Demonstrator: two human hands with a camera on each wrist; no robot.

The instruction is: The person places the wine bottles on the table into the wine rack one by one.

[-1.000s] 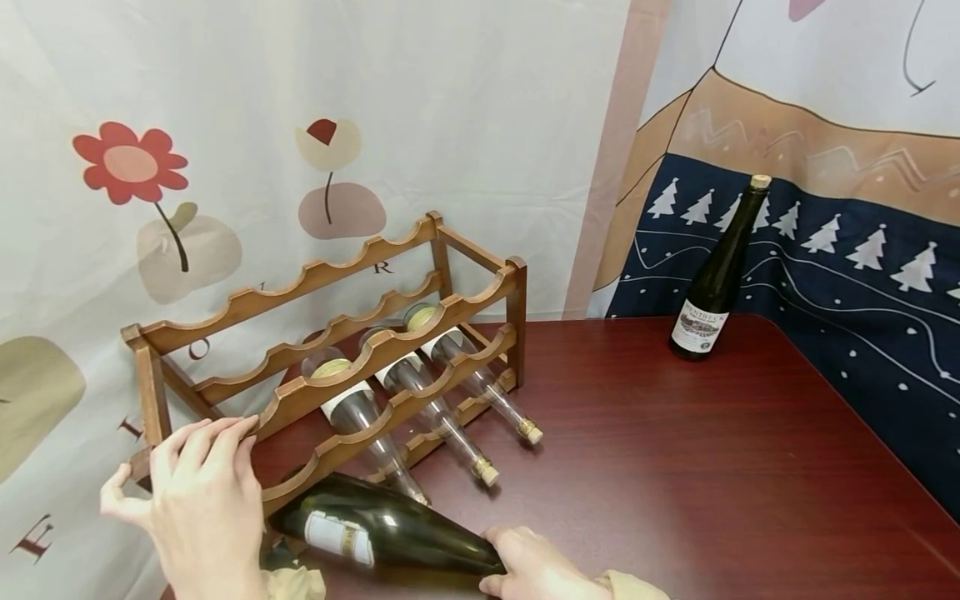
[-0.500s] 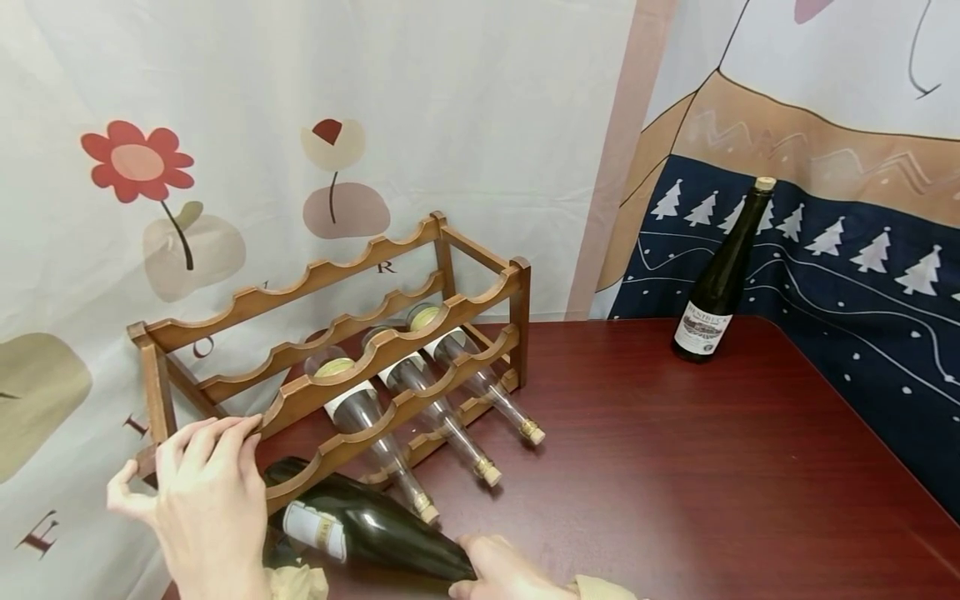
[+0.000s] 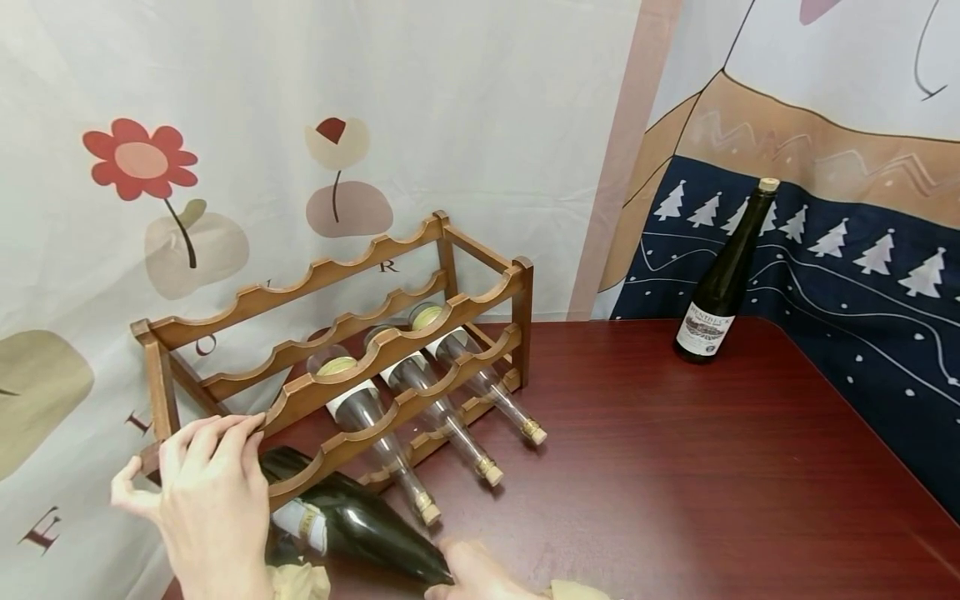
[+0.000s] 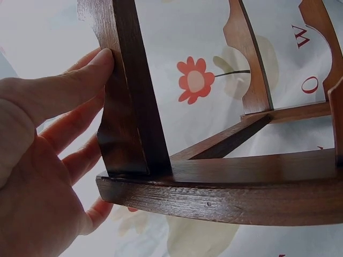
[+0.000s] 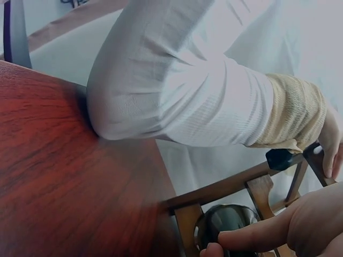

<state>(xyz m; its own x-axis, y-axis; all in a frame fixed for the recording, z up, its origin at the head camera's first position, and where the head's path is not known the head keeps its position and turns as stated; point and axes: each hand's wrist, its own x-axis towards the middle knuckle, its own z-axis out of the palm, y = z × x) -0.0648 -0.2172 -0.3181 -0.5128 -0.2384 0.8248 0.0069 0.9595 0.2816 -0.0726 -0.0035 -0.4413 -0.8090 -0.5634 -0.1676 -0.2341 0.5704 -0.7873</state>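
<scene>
At the near left end of the wooden wine rack, my left hand grips the upper front rail. The left wrist view shows the thumb on one face of that wooden rail and the fingers behind it. My right hand holds a dark green wine bottle by its neck end, covering the tip. The bottle's base is inside the rack under the left part of a lower front rail, its label partly hidden by the left hand and rail. In the right wrist view the bottle shows beyond the right fingers.
Three clear corked bottles lie in the rack, necks pointing out over the red-brown table. A dark corked bottle stands upright at the back right. A patterned cloth hangs behind the rack.
My right hand has moved left toward the rack, sliding the green bottle deeper in, base first. The left hand keeps its grip on the rail. The head view has shifted slightly.
</scene>
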